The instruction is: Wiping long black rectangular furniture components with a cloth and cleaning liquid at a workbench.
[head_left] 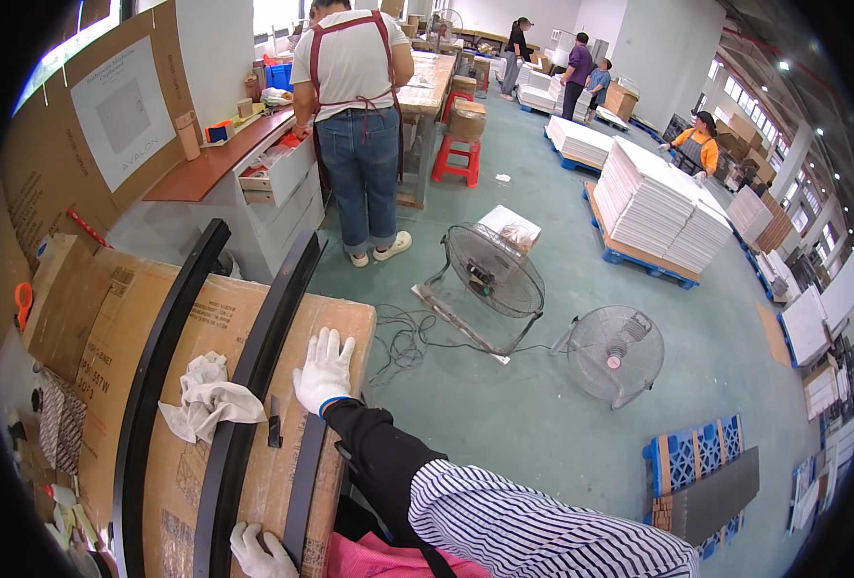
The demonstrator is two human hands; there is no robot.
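My right hand (324, 371), in a white knitted glove, lies flat with spread fingers near the cardboard's right edge, at the upper end of a narrow black strip (306, 472). At the lower edge, my left hand (261, 551), also gloved, rests with its fingers apart between that strip and a long black rail (224, 472); part of it is cut off. A second black rail (147, 414) runs alongside, farther left. A crumpled white cloth (212, 400) drapes over the middle rail. Beside it lies a small dark flat piece (275, 424).
Under the rails is a cardboard-covered bench (181, 337). Orange-handled scissors (24, 303) are at far left. A person (354, 125) stands at a drawer unit (282, 183). Two floor fans (492, 284) with loose cables stand to the right. White panels (653, 207) are stacked on a pallet beyond.
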